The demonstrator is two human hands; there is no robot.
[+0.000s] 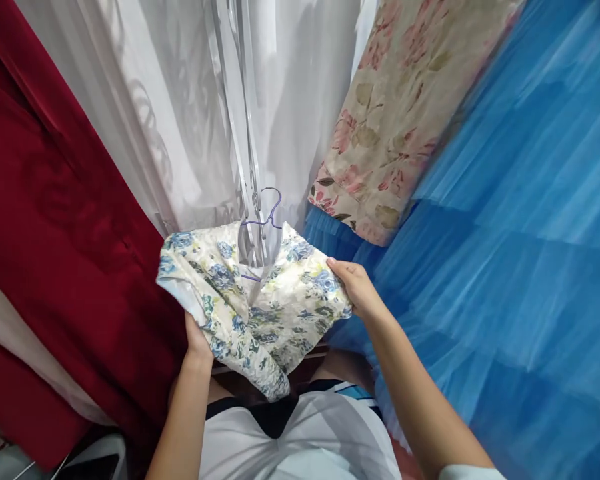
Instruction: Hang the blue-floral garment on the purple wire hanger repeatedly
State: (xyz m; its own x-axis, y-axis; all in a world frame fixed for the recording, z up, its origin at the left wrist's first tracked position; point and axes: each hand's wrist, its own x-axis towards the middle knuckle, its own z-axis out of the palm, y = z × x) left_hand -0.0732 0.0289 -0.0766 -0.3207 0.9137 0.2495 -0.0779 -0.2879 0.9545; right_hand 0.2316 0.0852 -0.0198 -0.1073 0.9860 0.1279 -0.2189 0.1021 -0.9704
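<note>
A short-sleeved floral top (300, 293), cream with blue flowers and yellow-green leaves, is spread out in front of me. It is on a purple hanger (272, 217), whose hook stands up above the open V-shaped neckline. My right hand (356, 285) pinches the sleeve edge on the right, thumb on top. On the other side, my left hand (198, 339) holds the top from below at the left sleeve, and the fabric hides most of its fingers. The lower front of the top hangs down in a folded point toward my lap.
Metal poles (247, 133) rise just behind the hanger, before white sheer fabric (300, 87). Dark red cloth (80, 200) hangs at left. To the right hang a pink-flowered beige garment (380, 133) and layered blue tulle (510, 280). A pale plastic object (119, 447) is at lower left.
</note>
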